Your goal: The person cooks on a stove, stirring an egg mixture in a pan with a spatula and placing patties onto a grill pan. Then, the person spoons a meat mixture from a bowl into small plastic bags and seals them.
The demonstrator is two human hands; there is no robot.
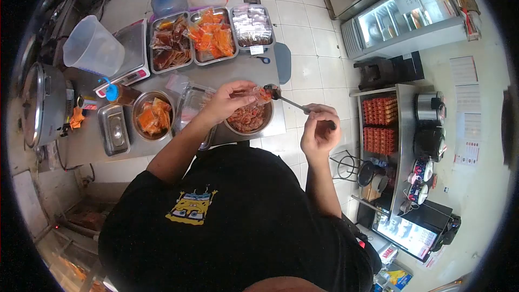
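My left hand (237, 100) is closed on a small clear plastic bag (261, 95) with some reddish food inside. My right hand (320, 133) grips the handle of a long dark spoon (294, 104). The spoon's head is at the mouth of the bag, and how far in it goes I cannot tell. Just below both is a round metal bowl (270, 124) of reddish chopped meat (247, 119), partly covered by my left hand. Left of it, under my left forearm, a clear plastic-covered tray (190, 103) is partly hidden.
Metal trays of packed food, including orange packets (212, 35), line the table's far side beside a scale (130, 48) and plastic jug (93, 46). A bowl of orange packets (153, 116) and a lidded metal pan (114, 130) stand left. Shelves with egg trays (379, 111) stand right.
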